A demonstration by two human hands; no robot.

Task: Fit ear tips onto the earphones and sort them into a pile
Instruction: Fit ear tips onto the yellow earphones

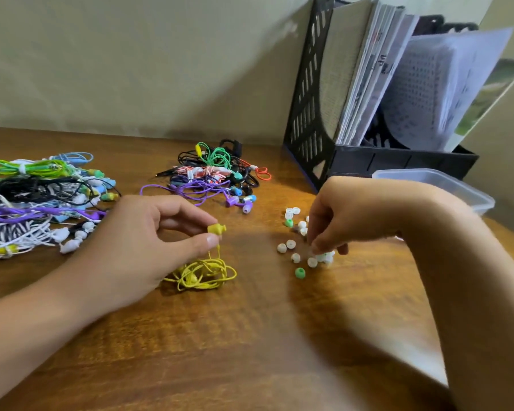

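Yellow earbud (216, 228) held bare, no tip fitted, pinched between thumb and forefinger of the left hand (149, 241) above the table's (250, 336) middle; its yellow cord (202, 274) lies coiled beneath. Right hand (339, 215) reaches into the loose ear tips (291, 244), fingertips drawn together on a white one, though blur hides the grip. Step in hand: selecting a tip; next, it needs pressing squarely onto the earbud's nozzle. Finished pile (39, 200) at the left edge; unsorted tangle (214, 176) towards the back; file rack (353, 114) in the back right corner.

Left hand (149, 232) pinches with thumb and forefinger; right hand (336, 221) reaches down, fingertips bunched.
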